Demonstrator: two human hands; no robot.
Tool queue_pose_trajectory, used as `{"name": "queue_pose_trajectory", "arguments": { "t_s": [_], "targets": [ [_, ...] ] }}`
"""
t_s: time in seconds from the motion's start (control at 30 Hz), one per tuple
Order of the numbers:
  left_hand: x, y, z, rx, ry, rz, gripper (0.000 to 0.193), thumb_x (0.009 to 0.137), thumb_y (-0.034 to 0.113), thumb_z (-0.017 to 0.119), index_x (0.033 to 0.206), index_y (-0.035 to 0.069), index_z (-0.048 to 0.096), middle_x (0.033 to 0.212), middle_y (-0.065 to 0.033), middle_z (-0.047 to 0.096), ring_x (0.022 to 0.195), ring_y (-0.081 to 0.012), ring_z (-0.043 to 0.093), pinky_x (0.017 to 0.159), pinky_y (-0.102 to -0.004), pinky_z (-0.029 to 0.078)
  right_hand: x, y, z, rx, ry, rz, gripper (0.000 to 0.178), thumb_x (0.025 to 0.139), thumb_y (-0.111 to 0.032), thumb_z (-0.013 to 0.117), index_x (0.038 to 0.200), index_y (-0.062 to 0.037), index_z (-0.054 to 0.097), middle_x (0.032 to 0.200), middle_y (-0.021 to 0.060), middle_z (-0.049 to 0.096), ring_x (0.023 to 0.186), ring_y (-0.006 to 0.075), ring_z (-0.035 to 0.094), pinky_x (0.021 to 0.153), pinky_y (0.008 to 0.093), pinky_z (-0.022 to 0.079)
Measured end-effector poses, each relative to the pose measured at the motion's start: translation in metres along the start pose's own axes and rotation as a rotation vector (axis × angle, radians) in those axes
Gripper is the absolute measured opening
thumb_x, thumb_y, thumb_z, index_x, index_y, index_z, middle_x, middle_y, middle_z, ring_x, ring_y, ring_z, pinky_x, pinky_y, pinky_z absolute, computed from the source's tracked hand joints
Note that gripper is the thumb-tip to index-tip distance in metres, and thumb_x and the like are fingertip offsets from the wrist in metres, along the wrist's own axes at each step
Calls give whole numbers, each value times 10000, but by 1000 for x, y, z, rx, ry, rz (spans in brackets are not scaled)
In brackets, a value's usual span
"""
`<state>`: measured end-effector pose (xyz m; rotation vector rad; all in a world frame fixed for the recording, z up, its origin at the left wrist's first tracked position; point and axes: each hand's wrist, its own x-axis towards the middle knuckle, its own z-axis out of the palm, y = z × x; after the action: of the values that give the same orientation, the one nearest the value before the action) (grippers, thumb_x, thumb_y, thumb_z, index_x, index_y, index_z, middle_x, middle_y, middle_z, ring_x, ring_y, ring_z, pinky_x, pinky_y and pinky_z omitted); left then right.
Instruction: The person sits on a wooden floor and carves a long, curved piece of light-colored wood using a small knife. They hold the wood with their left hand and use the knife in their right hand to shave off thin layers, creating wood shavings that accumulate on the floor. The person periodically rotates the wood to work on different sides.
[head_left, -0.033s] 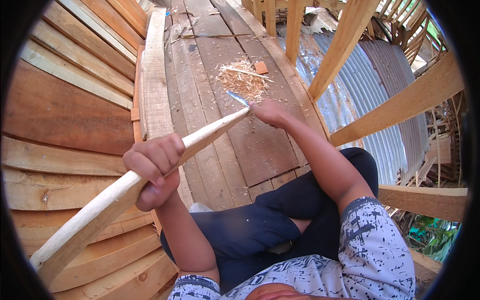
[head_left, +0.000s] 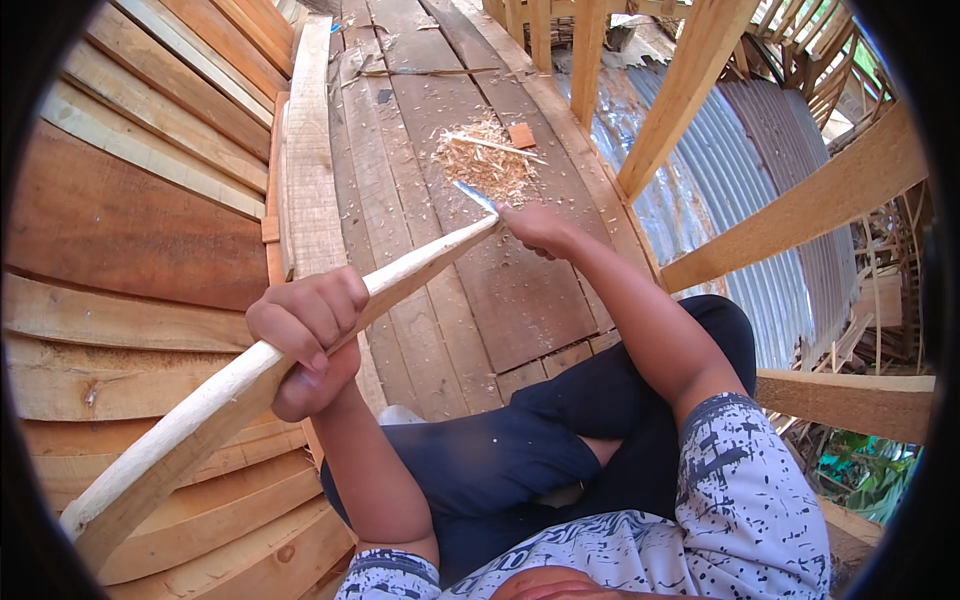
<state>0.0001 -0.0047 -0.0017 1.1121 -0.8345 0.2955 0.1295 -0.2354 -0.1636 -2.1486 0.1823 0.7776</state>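
A long pale wooden stick [head_left: 205, 412], flat on one side, runs slantwise from the lower left up to the middle. My left hand [head_left: 312, 340] is closed round it about halfway along. At its far, tapered end, my right hand [head_left: 537, 229] is closed on a knife, whose handle the fingers hide. The knife's bright blade [head_left: 474, 196] points up and left, beside the tip of the stick. Beyond the blade, a heap of wood shavings [head_left: 485, 165] lies on the plank floor [head_left: 520, 300].
A plank wall [head_left: 140, 220] rises close on my left, with a thick upright board [head_left: 312, 150] along it. To the right stand wooden railing posts [head_left: 690, 95], with corrugated metal sheets [head_left: 720, 190] below them. A small orange wood block [head_left: 521, 135] lies by the shavings.
The knife blade has tilted very slightly in my right hand. The stick and my left hand hold the same place.
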Motion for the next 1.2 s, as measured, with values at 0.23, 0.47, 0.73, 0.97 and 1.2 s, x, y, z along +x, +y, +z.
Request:
{"name": "queue_pose_trajectory", "arguments": {
  "t_s": [0.23, 0.47, 0.73, 0.97, 1.2],
  "targets": [
    [0, 0, 0, 1, -9, 18, 184, 715, 147, 637, 672, 160, 459, 596, 49, 367, 539, -109, 312, 569, -280, 269, -7, -5, -14, 255, -376, 144, 513, 993, -512, 377, 680, -108, 427, 561, -50, 270, 448, 82, 211, 393, 305, 161],
    [-1, -2, -1, 35, -16, 39, 163, 717, 148, 622, 690, 149, 461, 610, 38, 363, 546, -113, 318, 564, -290, 274, -26, -27, -4, 283, -535, 96, 562, 979, -594, 344, 592, -193, 270, 520, -89, 200, 428, 61, 131, 405, 288, 103],
    [-4, 0, 2, 75, 103, 65, 137, 702, 147, 563, 750, 156, 436, 649, 32, 326, 594, -120, 297, 608, -290, 269, -31, -21, 5, 309, -372, 73, 435, 984, -484, 392, 755, -116, 422, 571, -8, 342, 454, 113, 288, 408, 325, 232],
    [-3, 6, 2, 46, 176, 88, 150, 672, 123, 547, 769, 130, 433, 642, 10, 337, 583, -129, 303, 600, -307, 282, -29, -21, 14, 312, -346, 129, 366, 950, -370, 367, 653, -161, 319, 545, -67, 251, 433, 64, 218, 398, 278, 167],
    [-6, 8, 2, 59, 202, 107, 163, 672, 118, 551, 776, 118, 426, 636, -2, 347, 571, -132, 297, 595, -312, 286, -63, -56, 9, 390, -690, 90, 504, 981, -523, 352, 602, -197, 286, 514, -96, 187, 425, 51, 118, 392, 272, 80]
  ]
}}
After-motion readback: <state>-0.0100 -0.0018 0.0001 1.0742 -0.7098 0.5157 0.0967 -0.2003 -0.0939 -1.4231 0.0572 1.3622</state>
